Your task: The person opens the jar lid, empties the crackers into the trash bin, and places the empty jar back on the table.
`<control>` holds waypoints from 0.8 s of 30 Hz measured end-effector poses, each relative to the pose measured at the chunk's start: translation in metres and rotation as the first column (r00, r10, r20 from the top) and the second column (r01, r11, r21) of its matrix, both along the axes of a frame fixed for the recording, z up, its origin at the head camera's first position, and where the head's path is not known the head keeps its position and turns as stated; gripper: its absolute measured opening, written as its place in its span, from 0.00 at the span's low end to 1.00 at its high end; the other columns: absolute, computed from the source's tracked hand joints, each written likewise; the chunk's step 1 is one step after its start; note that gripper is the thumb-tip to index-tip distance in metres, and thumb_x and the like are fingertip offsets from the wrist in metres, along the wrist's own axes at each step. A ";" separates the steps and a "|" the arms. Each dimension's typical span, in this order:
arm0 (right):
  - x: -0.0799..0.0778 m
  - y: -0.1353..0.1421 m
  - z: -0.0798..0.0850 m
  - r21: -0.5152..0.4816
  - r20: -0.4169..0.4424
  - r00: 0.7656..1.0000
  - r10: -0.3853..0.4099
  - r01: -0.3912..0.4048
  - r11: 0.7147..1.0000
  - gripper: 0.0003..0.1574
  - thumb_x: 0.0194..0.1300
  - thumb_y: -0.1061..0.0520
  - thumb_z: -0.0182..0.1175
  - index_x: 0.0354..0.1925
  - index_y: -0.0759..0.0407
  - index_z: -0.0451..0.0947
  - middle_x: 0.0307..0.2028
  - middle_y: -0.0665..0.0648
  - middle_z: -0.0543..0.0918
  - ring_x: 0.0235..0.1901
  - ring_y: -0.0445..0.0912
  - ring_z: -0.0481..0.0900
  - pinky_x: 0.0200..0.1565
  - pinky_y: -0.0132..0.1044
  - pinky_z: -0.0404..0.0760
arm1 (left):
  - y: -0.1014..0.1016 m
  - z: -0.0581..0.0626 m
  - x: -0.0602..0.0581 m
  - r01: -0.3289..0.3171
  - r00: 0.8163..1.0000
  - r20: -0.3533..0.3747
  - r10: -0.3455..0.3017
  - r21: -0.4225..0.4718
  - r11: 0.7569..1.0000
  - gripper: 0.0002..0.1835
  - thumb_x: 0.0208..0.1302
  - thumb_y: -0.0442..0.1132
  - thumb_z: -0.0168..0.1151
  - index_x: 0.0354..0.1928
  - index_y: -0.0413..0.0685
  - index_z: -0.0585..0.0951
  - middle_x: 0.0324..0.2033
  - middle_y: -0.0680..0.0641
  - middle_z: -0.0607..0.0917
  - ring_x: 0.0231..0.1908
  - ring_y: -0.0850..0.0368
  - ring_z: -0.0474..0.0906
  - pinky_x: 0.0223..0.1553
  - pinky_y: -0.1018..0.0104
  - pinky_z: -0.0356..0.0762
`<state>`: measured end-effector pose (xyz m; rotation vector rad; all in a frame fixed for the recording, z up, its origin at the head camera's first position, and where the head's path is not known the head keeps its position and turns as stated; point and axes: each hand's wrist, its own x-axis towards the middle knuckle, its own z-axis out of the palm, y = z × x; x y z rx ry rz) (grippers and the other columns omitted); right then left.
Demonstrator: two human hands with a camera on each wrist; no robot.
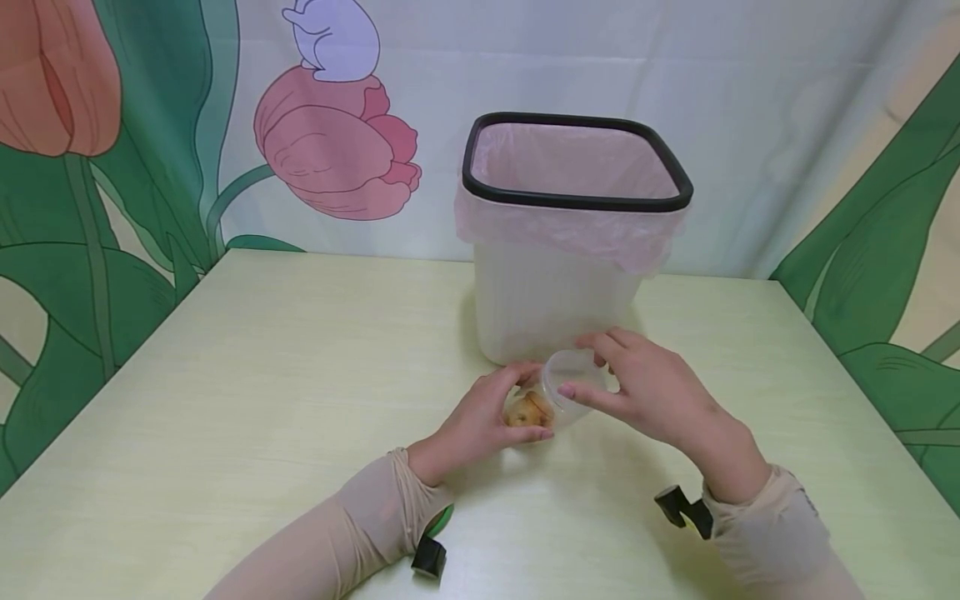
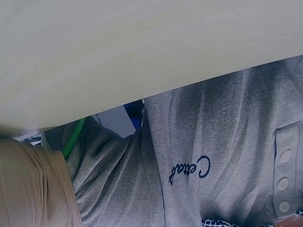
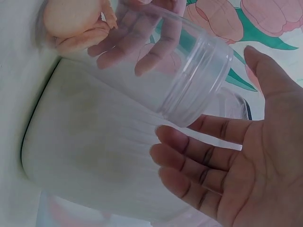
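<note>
Head looks down; right wrist, nearer, shares bin [image 1: 551, 300]

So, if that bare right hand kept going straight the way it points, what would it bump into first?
The right hand would probably meet the clear, round plastic jar first, near its ridged rim, though depth is unclear.

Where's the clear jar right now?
In the head view, the clear jar is below and right of centre, between the left hand and right hand, just in front of the white bin.
</note>
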<state>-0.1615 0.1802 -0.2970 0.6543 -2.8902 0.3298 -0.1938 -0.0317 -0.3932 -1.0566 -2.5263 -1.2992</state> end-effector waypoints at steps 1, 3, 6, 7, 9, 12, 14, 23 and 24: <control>0.000 0.000 0.000 0.005 0.001 1.000 -0.009 0.009 1.000 0.38 0.61 0.31 0.59 0.58 0.56 0.73 0.40 0.54 0.81 0.35 0.46 0.78 0.36 0.43 0.79 | 0.000 0.000 0.000 -0.001 1.000 0.000 0.001 0.000 1.000 0.37 0.49 0.42 0.76 0.61 0.44 0.70 0.53 0.47 0.82 0.54 0.54 0.77 0.58 0.55 0.72; 0.000 -0.001 0.000 0.012 0.005 1.000 -0.021 0.021 1.000 0.38 0.60 0.30 0.59 0.56 0.55 0.74 0.37 0.52 0.80 0.31 0.44 0.76 0.32 0.39 0.77 | 0.000 0.000 0.000 -0.002 1.000 0.000 0.002 0.000 1.000 0.37 0.49 0.42 0.76 0.61 0.44 0.70 0.53 0.47 0.82 0.54 0.54 0.77 0.58 0.55 0.72; 0.000 -0.002 -0.001 0.020 0.002 0.999 -0.033 0.033 0.999 0.38 0.58 0.29 0.59 0.54 0.55 0.75 0.33 0.51 0.79 0.26 0.41 0.72 0.27 0.35 0.72 | 0.000 -0.001 0.000 -0.003 1.000 -0.007 0.003 -0.001 1.000 0.37 0.49 0.42 0.76 0.61 0.44 0.70 0.53 0.47 0.82 0.54 0.54 0.77 0.58 0.55 0.73; 0.001 -0.002 -0.001 0.019 -0.001 0.999 -0.035 0.035 0.999 0.38 0.58 0.29 0.59 0.54 0.55 0.75 0.31 0.51 0.78 0.24 0.41 0.71 0.26 0.34 0.71 | 0.000 -0.001 0.000 -0.004 1.000 -0.008 0.004 -0.002 1.000 0.37 0.49 0.42 0.76 0.61 0.43 0.70 0.53 0.46 0.82 0.54 0.54 0.77 0.58 0.55 0.72; 0.001 -0.003 -0.001 0.017 -0.015 0.999 -0.036 0.036 0.999 0.37 0.58 0.29 0.60 0.52 0.55 0.75 0.29 0.50 0.78 0.22 0.40 0.69 0.24 0.33 0.69 | 0.000 0.000 0.000 -0.004 1.000 -0.012 0.004 -0.005 1.000 0.37 0.49 0.42 0.76 0.61 0.43 0.70 0.53 0.46 0.82 0.54 0.54 0.77 0.59 0.55 0.72; 0.003 -0.005 -0.001 0.019 -0.042 0.998 -0.039 0.040 0.999 0.36 0.57 0.30 0.61 0.50 0.56 0.76 0.26 0.50 0.77 0.22 0.40 0.70 0.23 0.34 0.70 | 0.000 0.000 0.000 -0.006 1.000 -0.019 0.005 -0.009 1.000 0.38 0.49 0.42 0.76 0.61 0.43 0.70 0.53 0.46 0.82 0.55 0.53 0.77 0.59 0.55 0.72; 0.004 -0.006 -0.001 0.024 -0.056 0.997 -0.044 0.046 0.999 0.37 0.56 0.30 0.61 0.49 0.56 0.76 0.24 0.49 0.77 0.21 0.40 0.70 0.23 0.35 0.71 | -0.001 0.000 0.000 -0.003 1.000 -0.026 0.003 -0.009 1.000 0.38 0.49 0.42 0.76 0.61 0.42 0.70 0.53 0.46 0.82 0.55 0.53 0.77 0.59 0.55 0.72; 0.004 -0.008 -0.004 0.045 -0.047 0.998 -0.045 0.047 0.998 0.39 0.56 0.30 0.61 0.50 0.60 0.74 0.26 0.52 0.80 0.23 0.43 0.73 0.25 0.39 0.75 | -0.001 0.000 0.000 0.000 0.999 -0.033 -0.001 -0.018 1.000 0.37 0.49 0.42 0.76 0.61 0.43 0.70 0.53 0.46 0.82 0.55 0.53 0.77 0.60 0.55 0.72; 0.004 -0.008 -0.004 0.045 -0.044 0.998 -0.043 0.045 0.998 0.39 0.56 0.30 0.61 0.50 0.60 0.74 0.27 0.52 0.80 0.23 0.43 0.73 0.25 0.39 0.75 | -0.001 0.000 0.000 -0.002 1.000 -0.031 0.001 -0.021 1.000 0.37 0.49 0.42 0.76 0.61 0.43 0.70 0.53 0.46 0.82 0.55 0.53 0.77 0.60 0.55 0.72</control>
